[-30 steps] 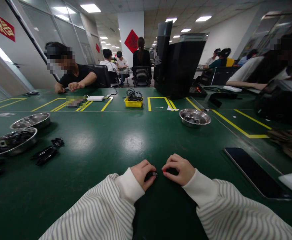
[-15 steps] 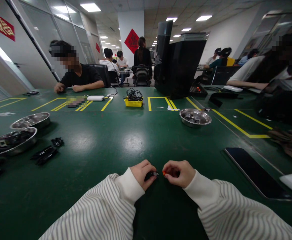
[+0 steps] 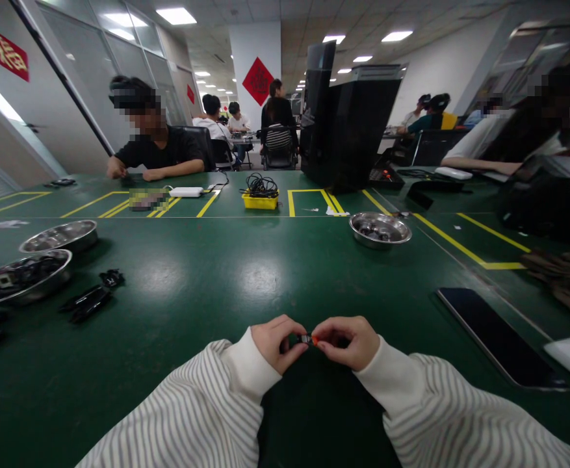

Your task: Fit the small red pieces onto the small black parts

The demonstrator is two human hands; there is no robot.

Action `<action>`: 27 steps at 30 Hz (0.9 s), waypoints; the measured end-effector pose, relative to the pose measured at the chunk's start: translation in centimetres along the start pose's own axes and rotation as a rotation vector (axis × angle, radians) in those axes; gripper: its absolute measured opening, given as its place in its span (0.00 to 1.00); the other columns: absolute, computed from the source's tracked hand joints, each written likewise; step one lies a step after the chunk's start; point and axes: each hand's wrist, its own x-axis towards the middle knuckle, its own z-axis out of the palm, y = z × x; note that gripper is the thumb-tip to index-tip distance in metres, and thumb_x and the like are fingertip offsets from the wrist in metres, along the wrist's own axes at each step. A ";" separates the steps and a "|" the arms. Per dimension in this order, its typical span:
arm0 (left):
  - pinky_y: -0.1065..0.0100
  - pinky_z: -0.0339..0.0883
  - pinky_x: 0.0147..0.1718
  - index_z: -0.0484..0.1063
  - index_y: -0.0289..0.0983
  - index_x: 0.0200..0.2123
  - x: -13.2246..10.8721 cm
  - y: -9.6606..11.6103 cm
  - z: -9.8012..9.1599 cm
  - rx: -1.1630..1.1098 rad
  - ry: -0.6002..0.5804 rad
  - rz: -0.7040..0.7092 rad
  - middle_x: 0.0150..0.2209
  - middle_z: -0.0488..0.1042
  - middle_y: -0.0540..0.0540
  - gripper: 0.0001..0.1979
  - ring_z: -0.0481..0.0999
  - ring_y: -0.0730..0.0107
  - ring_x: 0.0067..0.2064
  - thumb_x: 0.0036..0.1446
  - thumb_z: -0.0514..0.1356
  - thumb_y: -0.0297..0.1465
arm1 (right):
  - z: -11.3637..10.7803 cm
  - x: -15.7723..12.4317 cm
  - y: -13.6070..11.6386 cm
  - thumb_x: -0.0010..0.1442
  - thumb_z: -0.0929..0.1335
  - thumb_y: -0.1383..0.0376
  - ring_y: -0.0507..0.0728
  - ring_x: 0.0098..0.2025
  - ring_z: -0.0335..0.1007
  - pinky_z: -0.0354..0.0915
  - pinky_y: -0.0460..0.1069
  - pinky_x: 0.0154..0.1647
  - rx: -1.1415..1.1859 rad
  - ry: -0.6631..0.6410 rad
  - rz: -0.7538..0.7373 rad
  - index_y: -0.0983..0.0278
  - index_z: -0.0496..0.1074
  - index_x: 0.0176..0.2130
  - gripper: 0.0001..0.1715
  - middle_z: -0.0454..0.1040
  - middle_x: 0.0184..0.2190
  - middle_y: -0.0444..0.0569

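Note:
Low over the green table (image 3: 207,279), my left hand (image 3: 275,343) is closed, pinching a small black part with a metallic end (image 3: 305,338). From the other side, my right hand (image 3: 351,341) pinches a small orange piece (image 3: 314,340) between thumb and fingertips. The orange piece meets the metallic end of the black part, or lies very close to it. Fingers cover most of both pieces, so their exact kind is hidden.
Steel bowls (image 3: 45,270) with black parts stand at left, near black packets (image 3: 92,304). Another steel bowl (image 3: 380,239) holds parts. A phone (image 3: 496,338) lies at right. Farther back are a yellow bin (image 3: 260,201) of cables and a black computer case (image 3: 357,130). Co-workers sit around.
My right hand has moved left, bringing the orange piece up to the black part's metallic end; the gap between them has closed. Across the table, a person in black has shifted slightly.

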 end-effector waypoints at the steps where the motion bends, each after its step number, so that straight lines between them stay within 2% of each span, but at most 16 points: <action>1: 0.77 0.62 0.22 0.68 0.36 0.34 0.0 0.1 0.0 -0.005 0.004 -0.004 0.29 0.70 0.50 0.08 0.67 0.81 0.20 0.50 0.55 0.32 | 0.0 0.0 0.0 0.46 0.66 0.67 0.50 0.20 0.68 0.64 0.42 0.19 0.001 0.012 -0.012 0.68 0.74 0.30 0.10 0.75 0.22 0.49; 5: 0.76 0.63 0.22 0.68 0.36 0.34 -0.1 0.0 -0.1 -0.019 0.011 0.005 0.29 0.70 0.50 0.08 0.68 0.81 0.20 0.50 0.55 0.31 | 0.1 -0.1 -0.2 0.46 0.67 0.67 0.50 0.22 0.69 0.66 0.42 0.22 0.012 0.059 -0.029 0.67 0.74 0.30 0.09 0.75 0.23 0.48; 12: 0.76 0.63 0.22 0.68 0.36 0.34 -0.2 -0.1 0.1 -0.026 0.044 0.052 0.29 0.70 0.50 0.08 0.67 0.81 0.20 0.50 0.54 0.31 | 0.2 -0.2 -0.2 0.47 0.67 0.66 0.50 0.22 0.70 0.67 0.42 0.22 0.025 0.063 -0.022 0.67 0.74 0.30 0.08 0.75 0.22 0.48; 23: 0.77 0.63 0.22 0.68 0.36 0.34 -0.2 -0.2 0.0 -0.013 0.048 0.082 0.29 0.70 0.49 0.08 0.67 0.81 0.21 0.51 0.54 0.32 | -0.1 -0.1 -0.5 0.48 0.68 0.66 0.52 0.24 0.73 0.70 0.43 0.24 0.021 0.057 -0.098 0.67 0.75 0.31 0.09 0.77 0.25 0.50; 27: 0.77 0.63 0.22 0.68 0.36 0.34 -0.1 -0.2 0.1 -0.004 0.057 0.092 0.29 0.71 0.49 0.08 0.67 0.81 0.21 0.52 0.54 0.33 | 0.0 -0.2 -0.7 0.48 0.68 0.67 0.51 0.21 0.72 0.70 0.42 0.23 0.000 0.079 -0.106 0.67 0.75 0.31 0.08 0.77 0.24 0.50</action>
